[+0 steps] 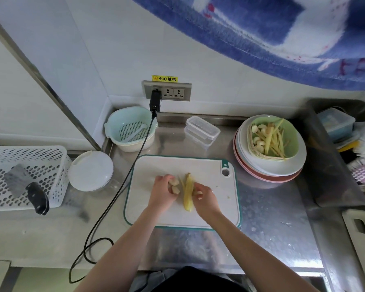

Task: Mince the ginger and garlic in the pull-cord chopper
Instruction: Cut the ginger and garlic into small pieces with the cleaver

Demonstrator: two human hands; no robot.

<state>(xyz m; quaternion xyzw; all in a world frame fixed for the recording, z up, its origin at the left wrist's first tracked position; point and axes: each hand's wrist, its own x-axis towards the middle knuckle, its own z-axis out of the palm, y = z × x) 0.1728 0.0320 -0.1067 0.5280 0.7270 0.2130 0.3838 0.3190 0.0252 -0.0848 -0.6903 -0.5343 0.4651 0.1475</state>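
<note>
On the white cutting board (211, 207) lies a bunch of yellow ginger strips (188, 191), lengthwise between my hands. My left hand (163, 193) curls around a few pale garlic cloves (175, 186) just left of the ginger. My right hand (204, 200) touches the ginger's right side with bent fingers and seems to pinch a small pale piece. The pull-cord chopper (91, 170), clear bowl with a white lid, stands left of the board. A green bowl (291, 144) at the back right holds more garlic cloves (258, 139) and ginger strips (272, 140).
The green bowl tops a stack of plates (268, 169). A cleaver (27, 186) lies in a white basket (51, 157) at left. A black cable (122, 186) runs from the wall socket past the board. Colander (131, 128) and clear boxes (201, 130) stand behind; sink (333, 165) at right.
</note>
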